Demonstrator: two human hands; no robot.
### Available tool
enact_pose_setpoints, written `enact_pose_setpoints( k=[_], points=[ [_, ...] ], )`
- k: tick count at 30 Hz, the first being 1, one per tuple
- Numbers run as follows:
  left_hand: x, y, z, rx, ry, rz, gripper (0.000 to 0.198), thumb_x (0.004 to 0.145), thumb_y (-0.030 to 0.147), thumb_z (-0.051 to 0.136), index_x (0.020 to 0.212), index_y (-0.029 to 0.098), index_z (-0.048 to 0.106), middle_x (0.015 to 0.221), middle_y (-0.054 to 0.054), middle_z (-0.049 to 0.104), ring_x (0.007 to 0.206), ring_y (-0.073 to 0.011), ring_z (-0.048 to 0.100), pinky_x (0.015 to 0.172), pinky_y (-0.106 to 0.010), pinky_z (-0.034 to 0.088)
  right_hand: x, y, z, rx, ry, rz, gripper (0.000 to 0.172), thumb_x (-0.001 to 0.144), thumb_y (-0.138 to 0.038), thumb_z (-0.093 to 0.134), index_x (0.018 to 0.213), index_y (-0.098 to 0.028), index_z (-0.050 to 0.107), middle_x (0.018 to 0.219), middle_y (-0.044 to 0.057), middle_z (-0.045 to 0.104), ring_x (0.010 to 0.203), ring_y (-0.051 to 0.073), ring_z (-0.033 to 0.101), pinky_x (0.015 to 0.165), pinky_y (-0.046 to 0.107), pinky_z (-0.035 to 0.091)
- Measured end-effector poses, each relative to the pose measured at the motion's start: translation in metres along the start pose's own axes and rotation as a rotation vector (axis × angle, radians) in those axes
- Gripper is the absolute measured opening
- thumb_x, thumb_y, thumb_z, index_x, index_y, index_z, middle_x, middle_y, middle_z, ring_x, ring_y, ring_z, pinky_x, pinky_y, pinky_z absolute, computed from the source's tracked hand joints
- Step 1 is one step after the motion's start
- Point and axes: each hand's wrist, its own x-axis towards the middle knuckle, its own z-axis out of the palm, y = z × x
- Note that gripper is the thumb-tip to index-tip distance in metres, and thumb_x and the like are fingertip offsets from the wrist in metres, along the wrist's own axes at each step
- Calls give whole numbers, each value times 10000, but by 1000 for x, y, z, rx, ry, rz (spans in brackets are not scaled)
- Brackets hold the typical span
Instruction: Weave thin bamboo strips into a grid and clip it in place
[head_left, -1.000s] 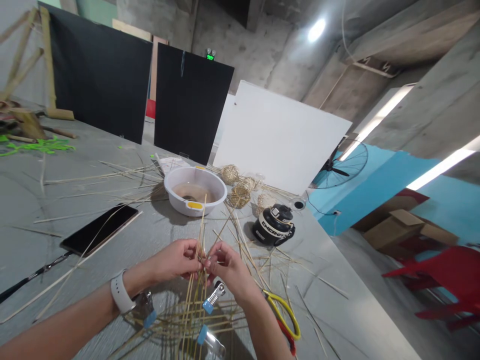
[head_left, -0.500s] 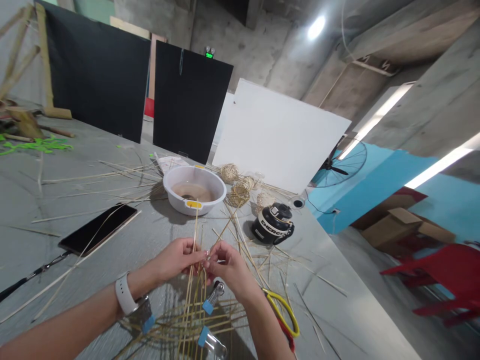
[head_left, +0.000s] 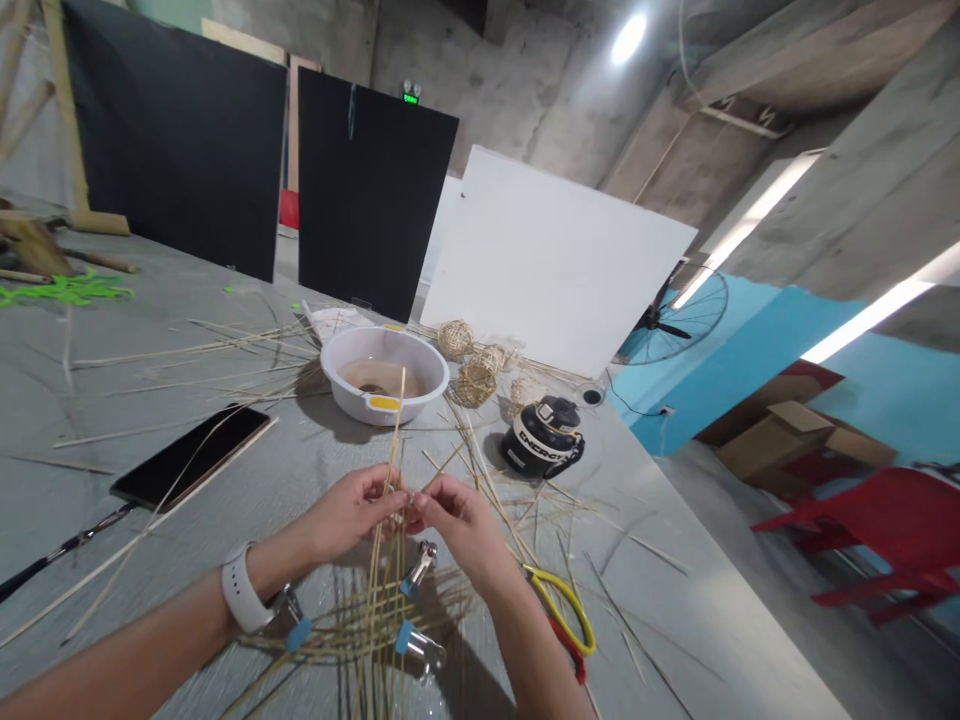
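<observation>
My left hand (head_left: 365,510) is closed around several thin bamboo strips (head_left: 373,610) that run lengthwise from a loose weave toward the basin. Close against it, my right hand (head_left: 454,510) pinches strip ends, and the fingertips of both hands meet. The woven strips (head_left: 345,632) cross in a flat grid below my hands. Binder clips with blue jaws, one (head_left: 420,567) just under my fingers, another (head_left: 418,644) lower and a third (head_left: 295,622) by my left wrist, sit on the weave. What lies right between my fingertips is too small to make out.
A white basin (head_left: 337,395) of water stands ahead, beside woven balls (head_left: 476,382) and a black jug (head_left: 541,440). Yellow-handled scissors (head_left: 570,605) lie by my right forearm. A phone (head_left: 191,455) rests at left. Loose strips lie around the table.
The whole view has shifted slightly. Both hands stay together at the strips, with the fingers moved a little; the clip under them appears tilted differently.
</observation>
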Motion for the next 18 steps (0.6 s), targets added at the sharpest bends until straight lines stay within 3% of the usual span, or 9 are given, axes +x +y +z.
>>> enact_pose_setpoints(
  k=[7, 13, 18],
  points=[
    [-1, 6, -10, -40, 72, -68, 372, 749, 516, 670, 858, 193, 521, 677, 3, 697, 580, -144, 658, 561, -236, 485, -11, -7, 9, -210, 270, -77, 304, 838, -415, 563, 637, -194, 507, 532, -6, 596, 500, 134, 549, 508, 240, 384],
    [-6, 24, -10, -21, 111, -37, 329, 780, 488, 645, 855, 189, 530, 740, -24, 724, 663, -155, 684, 572, -222, 499, -20, -23, 7, -385, 469, -229, 266, 823, -334, 570, 599, -194, 538, 595, 5, 601, 590, 153, 538, 603, 268, 408],
    [-11, 29, -9, 11, 111, 11, 306, 800, 475, 624, 868, 192, 528, 761, -21, 721, 708, -164, 692, 635, -257, 523, -20, -25, -1, -586, 499, -314, 258, 829, -322, 549, 602, -203, 528, 690, 20, 601, 718, 185, 560, 726, 309, 416]
  ],
)
